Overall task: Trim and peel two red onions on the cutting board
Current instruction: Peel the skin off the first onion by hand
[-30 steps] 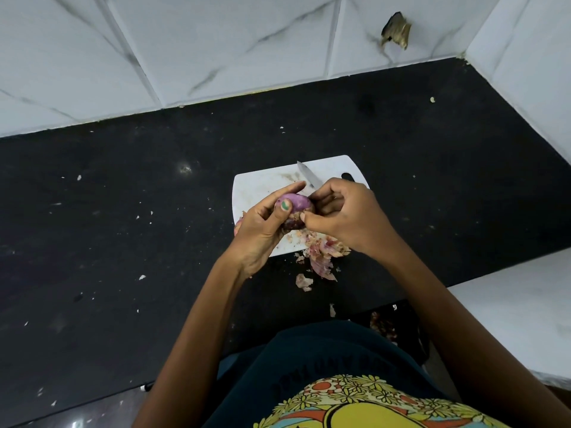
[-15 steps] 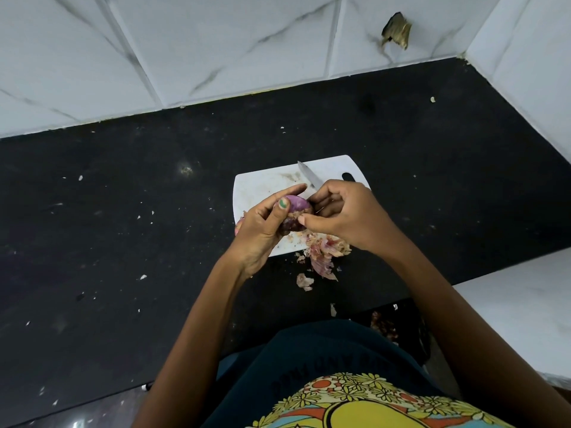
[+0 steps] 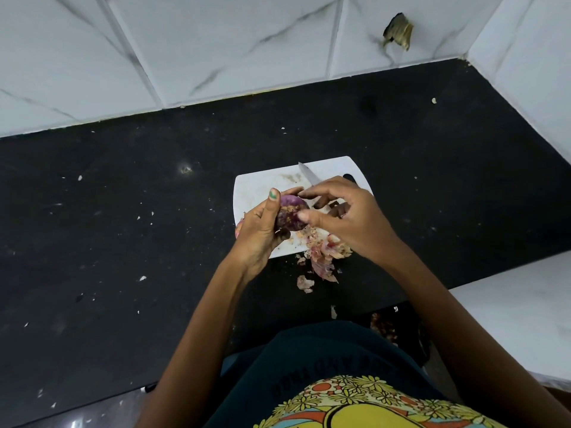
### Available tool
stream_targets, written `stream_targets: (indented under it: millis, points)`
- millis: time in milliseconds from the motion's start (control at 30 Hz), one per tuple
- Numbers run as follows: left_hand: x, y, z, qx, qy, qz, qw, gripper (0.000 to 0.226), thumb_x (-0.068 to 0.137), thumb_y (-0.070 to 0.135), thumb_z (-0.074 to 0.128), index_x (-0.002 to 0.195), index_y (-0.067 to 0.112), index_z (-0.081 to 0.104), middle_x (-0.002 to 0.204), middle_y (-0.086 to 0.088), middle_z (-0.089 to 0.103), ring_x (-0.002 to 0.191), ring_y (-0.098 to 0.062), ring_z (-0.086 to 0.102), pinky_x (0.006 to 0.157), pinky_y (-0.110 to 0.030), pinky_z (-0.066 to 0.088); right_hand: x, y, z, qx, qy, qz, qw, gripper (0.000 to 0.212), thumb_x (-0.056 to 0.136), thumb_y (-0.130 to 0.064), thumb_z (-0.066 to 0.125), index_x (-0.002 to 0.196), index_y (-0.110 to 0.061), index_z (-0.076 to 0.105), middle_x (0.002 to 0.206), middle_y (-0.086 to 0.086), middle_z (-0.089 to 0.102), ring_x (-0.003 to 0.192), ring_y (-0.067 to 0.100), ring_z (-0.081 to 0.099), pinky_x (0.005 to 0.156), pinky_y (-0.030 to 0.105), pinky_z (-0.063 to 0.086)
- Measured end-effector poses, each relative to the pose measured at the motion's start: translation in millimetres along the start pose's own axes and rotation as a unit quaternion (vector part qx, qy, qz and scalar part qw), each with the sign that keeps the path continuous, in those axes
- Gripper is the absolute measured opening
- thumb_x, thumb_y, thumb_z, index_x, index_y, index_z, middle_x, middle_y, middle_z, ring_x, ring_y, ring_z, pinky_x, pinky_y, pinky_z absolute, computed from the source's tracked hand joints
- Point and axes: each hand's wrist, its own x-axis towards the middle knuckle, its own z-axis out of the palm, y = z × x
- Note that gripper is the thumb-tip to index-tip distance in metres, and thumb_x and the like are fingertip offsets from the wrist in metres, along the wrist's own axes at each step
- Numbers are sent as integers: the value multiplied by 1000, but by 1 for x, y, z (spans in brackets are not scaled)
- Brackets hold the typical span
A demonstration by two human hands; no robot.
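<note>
Now our left hand [image 3: 259, 230] grips a half-peeled onion [image 3: 290, 216]; our right hand [image 3: 349, 220] pinches its skin; another onion seems left.

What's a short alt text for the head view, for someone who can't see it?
A person's left hand holds a red onion over a white cutting board while the right hand picks at its skin with thumb and forefinger. A knife sticks out beyond the right hand, and onion peels lie at the board's near edge on a black counter.
</note>
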Motion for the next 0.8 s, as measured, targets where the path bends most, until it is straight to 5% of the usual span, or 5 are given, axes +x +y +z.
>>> stream_targets:
  millis: [167,400,567,667,800]
  points:
    - [1,0,4,-10,9,-16,1000,63,65,67,47,99,18,65,85,4,71,77,-5,66,71,-21,51,1,5,16,2,39,-71,997,23,74,-14,77,96,-18,72,97,-2,60,92,12,62,77,28,56]
    - [-2,3,5,-3,13,-16,1000,55,72,62,45,97,20,69,122,-3,65,103,-15,64,89,-31,50,2,8,23,-47,77,-73,993,12,82,-20,67,87,-9,68,92,-14,55,96,9,57,88,20,44]
    - [-3,5,5,-8,-10,-2,1000,55,75,61,42,101,20,68,133,-4,59,114,-19,60,97,-38,46,1,14,25,-3,121,8,993,5,92,-16,59,95,-15,61,92,-10,59,92,3,58,81,19,50]
    - [-3,6,5,-16,-19,-1,1000,58,72,64,42,101,20,67,133,-5,59,110,-16,61,85,-27,53,2,23,19,4,162,72,984,10,93,-15,59,97,-10,65,87,-2,67,81,10,66,74,29,57]
    - [-3,6,5,-25,-9,-6,1000,55,69,65,44,96,23,69,129,0,61,100,-11,65,72,-20,53,0,32,12,-59,109,101,987,20,96,-21,54,88,-7,66,67,3,66,58,8,63,59,24,53]
